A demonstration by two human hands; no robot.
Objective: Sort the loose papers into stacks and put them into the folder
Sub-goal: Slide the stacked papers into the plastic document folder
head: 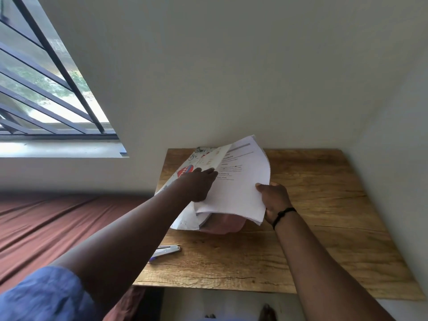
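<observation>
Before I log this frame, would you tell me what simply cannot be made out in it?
Head view only:
- Printed text on the white sheets: too small and blurred to read.
- The reddish folder: mostly covered by the sheets, so whether it is open is unclear.
- Left hand fingertips: tucked behind the patterned paper.
- The pens near the table edge: partly hidden by the left forearm.
- Right hand fingers: behind the sheets.
</observation>
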